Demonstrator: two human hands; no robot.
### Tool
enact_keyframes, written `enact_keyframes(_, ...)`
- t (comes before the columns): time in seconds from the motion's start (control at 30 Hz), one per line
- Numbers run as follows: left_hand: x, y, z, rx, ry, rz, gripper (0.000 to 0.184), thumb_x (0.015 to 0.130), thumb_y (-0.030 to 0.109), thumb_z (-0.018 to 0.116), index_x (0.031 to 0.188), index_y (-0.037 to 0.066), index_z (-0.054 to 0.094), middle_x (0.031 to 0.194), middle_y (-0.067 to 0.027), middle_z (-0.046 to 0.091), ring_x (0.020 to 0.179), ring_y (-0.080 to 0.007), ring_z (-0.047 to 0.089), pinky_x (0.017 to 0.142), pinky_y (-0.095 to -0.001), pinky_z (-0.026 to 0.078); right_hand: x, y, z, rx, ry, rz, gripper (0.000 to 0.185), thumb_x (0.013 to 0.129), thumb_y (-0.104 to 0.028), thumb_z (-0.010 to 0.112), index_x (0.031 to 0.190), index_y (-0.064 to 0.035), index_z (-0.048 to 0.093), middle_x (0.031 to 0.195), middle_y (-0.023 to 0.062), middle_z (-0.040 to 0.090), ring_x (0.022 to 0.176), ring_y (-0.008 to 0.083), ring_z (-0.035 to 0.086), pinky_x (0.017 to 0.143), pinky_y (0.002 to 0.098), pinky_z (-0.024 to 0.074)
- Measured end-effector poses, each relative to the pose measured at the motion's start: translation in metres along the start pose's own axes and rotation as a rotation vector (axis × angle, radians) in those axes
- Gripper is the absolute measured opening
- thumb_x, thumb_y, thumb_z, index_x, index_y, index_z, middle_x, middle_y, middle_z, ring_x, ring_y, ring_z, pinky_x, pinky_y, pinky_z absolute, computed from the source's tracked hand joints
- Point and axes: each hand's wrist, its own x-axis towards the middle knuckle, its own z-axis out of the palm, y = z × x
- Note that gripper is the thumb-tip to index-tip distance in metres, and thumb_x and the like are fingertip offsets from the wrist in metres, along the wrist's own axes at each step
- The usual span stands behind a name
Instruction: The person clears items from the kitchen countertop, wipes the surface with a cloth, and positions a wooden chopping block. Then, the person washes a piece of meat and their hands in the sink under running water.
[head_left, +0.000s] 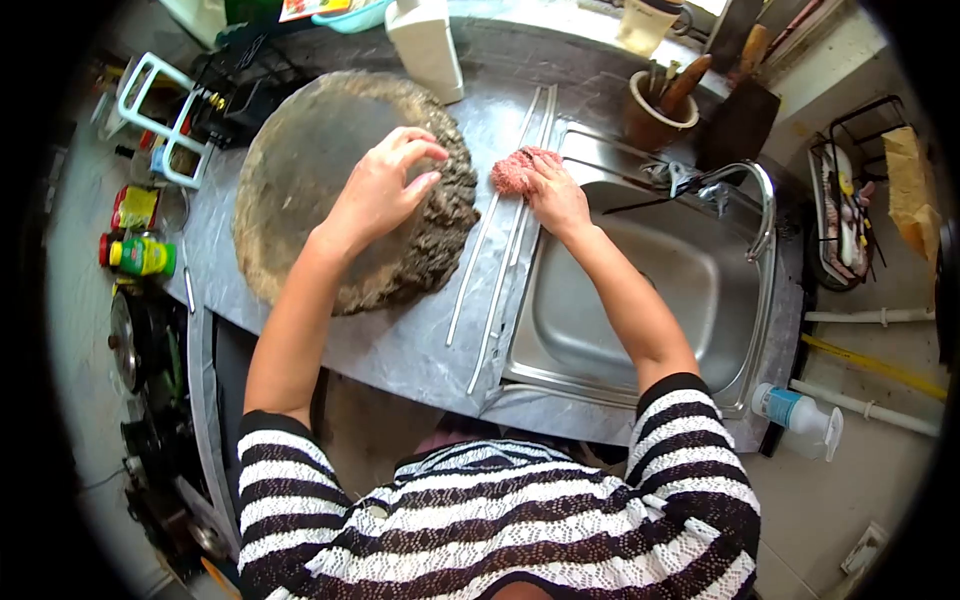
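A large round wooden chopping block (320, 170) with a rough, bark-like right side lies on the grey marbled counter. Above its right half is my left hand (393, 175), thumb and fingers curved and apart, with nothing in them. My right hand (556, 198) is closed on a bunched, pinkish-red cloth (514, 173) at the counter strip left of the sink. Part of the cloth is hidden under my fingers. Between block and sink, thin pale strips (497, 285) run along the counter.
The steel sink (640, 300) has a curved tap (768, 205) at its right. Behind it stands a pot of utensils (660, 108), near a dark cleaver blade (735, 125). A white container (425, 45) is behind the block. A spray bottle (798, 418) is at lower right; jars (140, 255) are at left.
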Motion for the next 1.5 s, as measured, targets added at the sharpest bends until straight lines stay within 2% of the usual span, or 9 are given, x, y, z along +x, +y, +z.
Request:
enact_keyframes(0.5,-0.092,0.052,-0.002,0.069,0.142,-0.160,0.018,0.072,0.006,0.059,0.089,0.005,0.058,0.100,-0.0097,0.053,0.096,-0.0249,0.051,0.083,-0.0315,0.040,-0.135,-0.125,-0.022,0.398,-0.296,-0.227,0.026,0.073,-0.007,0.051,0.097,-0.0071,0.059,0.113,0.0103,0.051,0.111,0.0244,0.044,0.093,0.0336,0.0367)
enact_keyframes(0.63,-0.116,0.055,-0.008,0.078,0.159,-0.145,0.017,0.071,0.005,0.059,0.088,0.005,0.058,0.100,-0.0097,0.053,0.096,-0.0253,0.051,0.082,-0.0316,0.041,-0.169,-0.159,-0.038,0.487,-0.304,-0.273,0.030,0.070,-0.002,0.050,0.096,-0.0117,0.060,0.107,0.0076,0.056,0.104,0.0220,0.050,0.089,0.0316,0.0411)
enact_keyframes(0.7,-0.124,0.055,-0.012,0.069,0.162,-0.128,0.017,0.071,0.005,0.059,0.088,0.005,0.058,0.100,-0.0096,0.053,0.096,-0.0251,0.051,0.082,-0.0315,0.041,-0.158,-0.156,-0.043,0.677,-0.570,0.025,0.032,0.070,0.000,0.049,0.097,-0.0118,0.060,0.099,0.0097,0.058,0.096,0.0240,0.054,0.082,0.0333,0.0447)
enact_keyframes(0.73,-0.130,0.056,-0.013,0.059,0.159,-0.131,0.018,0.071,0.004,0.059,0.088,0.005,0.058,0.100,-0.0096,0.053,0.096,-0.0250,0.051,0.082,-0.0315,0.041,-0.150,-0.147,-0.034,0.824,-0.322,-0.045,0.031,0.071,-0.001,0.048,0.099,-0.0099,0.058,0.092,0.0124,0.058,0.085,0.0262,0.056,0.074,0.0357,0.0456)
enact_keyframes(0.9,-0.160,0.056,-0.013,0.009,0.153,-0.112,0.018,0.070,0.005,0.060,0.088,0.005,0.058,0.100,-0.0091,0.053,0.095,-0.0241,0.052,0.081,-0.0315,0.041,-0.149,-0.164,-0.008,0.192,-0.017,-0.103,0.024,0.073,-0.007,0.050,0.095,-0.0045,0.058,0.104,0.0127,0.055,0.099,0.0267,0.052,0.090,0.0366,0.0382)
enact_keyframes(1.07,-0.202,0.045,-0.019,0.012,0.189,-0.111,0.017,0.071,0.006,0.058,0.088,0.006,0.056,0.100,-0.0089,0.052,0.091,-0.0262,0.052,0.075,-0.0328,0.043,-0.183,-0.215,-0.022,0.357,-0.164,-0.182,0.011,0.074,-0.007,0.050,0.080,-0.0055,0.058,0.092,0.0101,0.058,0.090,0.0242,0.055,0.083,0.0351,0.0420)
enact_keyframes(1.13,-0.222,0.046,-0.026,0.020,0.202,-0.140,0.018,0.072,0.005,0.060,0.090,0.006,0.058,0.101,-0.0092,0.053,0.097,-0.0248,0.051,0.079,-0.0313,0.042,-0.160,-0.211,-0.025,0.526,-0.221,0.080,0.009,0.075,-0.008,0.048,0.078,-0.0062,0.057,0.089,0.0107,0.058,0.085,0.0251,0.056,0.076,0.0351,0.0449)
enact_keyframes(1.4,-0.286,0.035,-0.011,-0.008,0.165,-0.201,0.019,0.071,0.006,0.059,0.090,0.006,0.058,0.103,-0.0094,0.052,0.097,-0.0250,0.051,0.079,-0.0311,0.041,-0.178,-0.233,0.028,0.123,-0.003,-0.057,0.027,0.070,-0.006,0.051,0.095,-0.0102,0.060,0.111,0.0101,0.053,0.105,0.0290,0.047,0.089,0.0399,0.0368)
enact_keyframes(1.5,-0.296,0.032,-0.006,-0.060,0.129,-0.213,0.020,0.069,0.006,0.060,0.089,0.006,0.057,0.101,-0.0103,0.052,0.094,-0.0272,0.051,0.080,-0.0330,0.041,-0.202,-0.245,-0.022,0.267,-0.268,0.021,0.026,0.069,-0.003,0.051,0.093,-0.0079,0.060,0.105,0.0095,0.055,0.100,0.0266,0.050,0.083,0.0372,0.0405)
